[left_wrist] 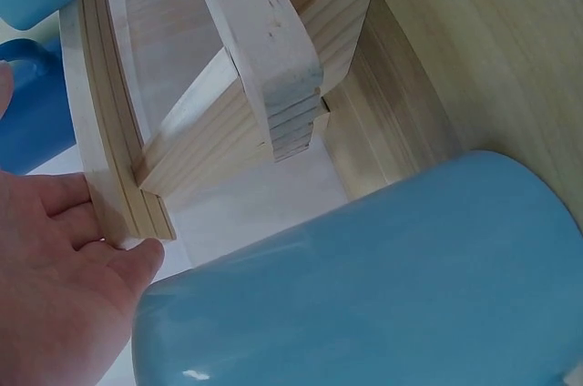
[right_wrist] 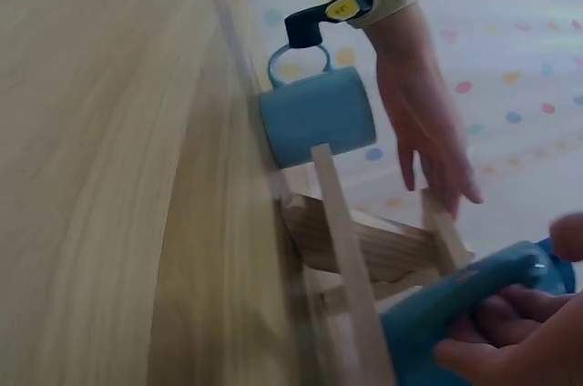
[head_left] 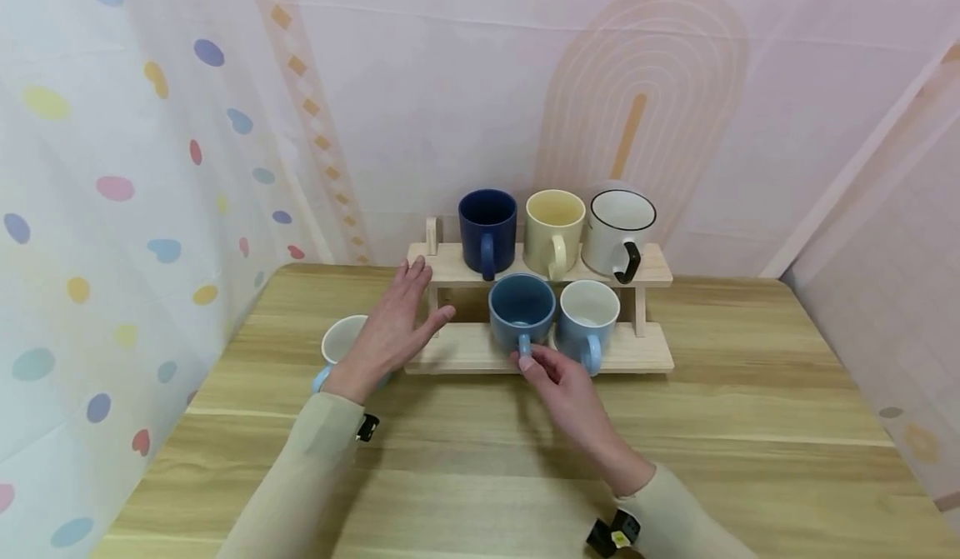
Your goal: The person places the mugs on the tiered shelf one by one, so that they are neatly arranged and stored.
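Note:
A two-tier wooden rack (head_left: 465, 351) stands on the table. My right hand (head_left: 566, 388) pinches the handle of a grey-blue mug (head_left: 521, 305) over the lower shelf; whether its base touches the shelf is hidden. Right beside it is a light blue mug (head_left: 588, 317) with a white inside. My left hand (head_left: 390, 326) has its fingers extended at the left end of the upper shelf (left_wrist: 118, 131), holding no mug. Another light blue mug (left_wrist: 364, 286) stands on the table under the left wrist, partly hidden by it in the head view.
Along the upper shelf stand a navy mug (head_left: 487, 230), a pale yellow mug (head_left: 555, 230) and a white mug (head_left: 621, 230) with a black rim and handle. Behind the table hangs a patterned curtain (head_left: 450, 84). Wooden tabletop (head_left: 765, 392) extends around the rack.

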A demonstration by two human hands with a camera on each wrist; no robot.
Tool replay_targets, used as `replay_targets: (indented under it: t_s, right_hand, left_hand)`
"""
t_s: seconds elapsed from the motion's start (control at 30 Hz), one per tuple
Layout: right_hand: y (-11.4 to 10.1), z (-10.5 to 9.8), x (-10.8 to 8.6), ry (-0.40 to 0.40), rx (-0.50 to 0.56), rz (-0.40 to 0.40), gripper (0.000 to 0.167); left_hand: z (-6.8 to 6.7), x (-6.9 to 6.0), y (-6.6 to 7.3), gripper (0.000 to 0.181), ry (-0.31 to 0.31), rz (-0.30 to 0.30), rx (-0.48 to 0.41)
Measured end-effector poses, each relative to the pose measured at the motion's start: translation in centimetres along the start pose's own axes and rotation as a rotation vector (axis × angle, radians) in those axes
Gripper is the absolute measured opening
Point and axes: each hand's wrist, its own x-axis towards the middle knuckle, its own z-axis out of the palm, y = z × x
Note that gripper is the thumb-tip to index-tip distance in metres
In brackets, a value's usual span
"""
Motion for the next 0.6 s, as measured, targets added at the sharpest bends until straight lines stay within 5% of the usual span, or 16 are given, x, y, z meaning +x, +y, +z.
replay_targets:
  t_s: [0.17,0.3,0.6]
  right_hand:
    - [-0.8,-2.3,-1.7,-0.078,-0.06,-0.004,0.045]
    - [-1.1,-4.6,-2.8,-0.1,-0.092,-0.084,0.045]
    - [-0.9,-9.2,-3.8,0.009,-0.274,-0.174,0.037]
  left_hand:
    - [0.0,0.1,0.0,0.09,-0.005,0.0,0.006]
    - [0.0,0.2,0.0,0.09,-0.012,-0.003,0.01]
    - [0.1,0.2,-0.1,0.089,-0.02,-0.012,0.015]
